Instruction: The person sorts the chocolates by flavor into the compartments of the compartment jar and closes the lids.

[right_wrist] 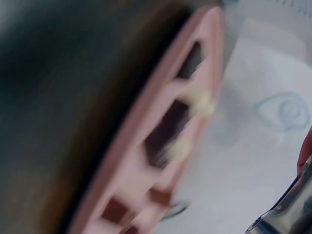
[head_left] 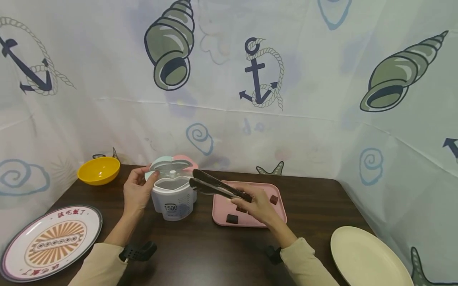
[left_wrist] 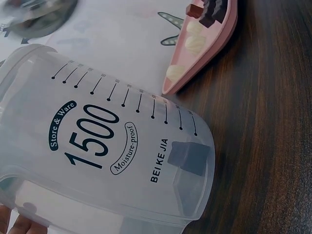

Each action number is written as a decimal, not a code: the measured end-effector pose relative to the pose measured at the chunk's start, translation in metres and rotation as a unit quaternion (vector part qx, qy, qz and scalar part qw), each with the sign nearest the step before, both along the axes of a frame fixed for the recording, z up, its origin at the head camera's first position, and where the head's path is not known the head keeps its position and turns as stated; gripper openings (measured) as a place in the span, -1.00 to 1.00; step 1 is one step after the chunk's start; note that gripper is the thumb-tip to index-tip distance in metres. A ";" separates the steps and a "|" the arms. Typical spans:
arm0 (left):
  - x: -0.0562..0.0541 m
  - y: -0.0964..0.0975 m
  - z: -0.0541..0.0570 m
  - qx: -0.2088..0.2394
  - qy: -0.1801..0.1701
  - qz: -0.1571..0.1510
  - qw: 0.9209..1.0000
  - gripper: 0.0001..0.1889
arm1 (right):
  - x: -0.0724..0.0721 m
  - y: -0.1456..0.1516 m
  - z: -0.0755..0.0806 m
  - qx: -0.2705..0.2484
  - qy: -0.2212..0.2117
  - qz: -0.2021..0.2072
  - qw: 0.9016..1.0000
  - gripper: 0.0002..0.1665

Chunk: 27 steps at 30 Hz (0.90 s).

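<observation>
A clear plastic storage canister [head_left: 175, 198] marked 1500 stands at the middle left of the table, with a blue-and-pink lid. My left hand [head_left: 137, 190] pinches a raised lid flap [head_left: 171, 165] at the canister's upper left. Dark blocks [left_wrist: 190, 157] lie at the bottom inside the canister. My right hand [head_left: 258, 204] grips a pair of dark metal tongs [head_left: 218, 186], their tips pointing left beside the canister's opening. Whether anything sits between the tips, I cannot tell. Below the tongs, a pink tray [head_left: 222, 212] holds dark blocks [head_left: 232, 219], reddish-brown blocks [right_wrist: 114, 210] and whitish pieces [left_wrist: 195, 45].
At the back left is a yellow bowl [head_left: 98, 171]. A white patterned plate [head_left: 91, 222] lies at the left edge, and a cream plate [head_left: 372, 258] at the front right. Behind the table hangs a printed cloth [head_left: 315, 143].
</observation>
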State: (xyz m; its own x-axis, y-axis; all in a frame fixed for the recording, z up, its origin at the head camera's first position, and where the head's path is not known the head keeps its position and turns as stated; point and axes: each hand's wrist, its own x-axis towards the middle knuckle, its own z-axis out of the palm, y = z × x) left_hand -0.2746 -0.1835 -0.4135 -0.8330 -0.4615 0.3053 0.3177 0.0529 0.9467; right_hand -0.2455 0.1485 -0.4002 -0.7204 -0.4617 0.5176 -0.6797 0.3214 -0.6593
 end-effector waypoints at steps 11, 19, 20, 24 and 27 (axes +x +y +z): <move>-0.001 -0.002 0.000 0.001 -0.007 0.004 1.000 -0.79 | 0.022 0.077 -0.029 0.131 -0.049 -0.148 0.979 -0.59; 0.002 0.000 0.000 -0.011 -0.017 0.001 1.000 -0.78 | 0.024 0.089 -0.038 0.180 -0.049 -0.155 0.970 -0.66; 0.002 0.000 0.000 -0.013 -0.019 0.001 1.000 -0.78 | 0.024 0.089 -0.038 0.182 -0.053 -0.152 0.970 -0.67; 0.002 0.000 0.001 -0.015 -0.022 0.002 1.000 -0.79 | 0.024 0.088 -0.039 0.195 -0.048 -0.152 0.968 -0.67; 0.002 0.000 0.002 -0.012 -0.024 0.003 1.000 -0.79 | 0.023 0.088 -0.039 0.206 -0.042 -0.157 0.965 -0.66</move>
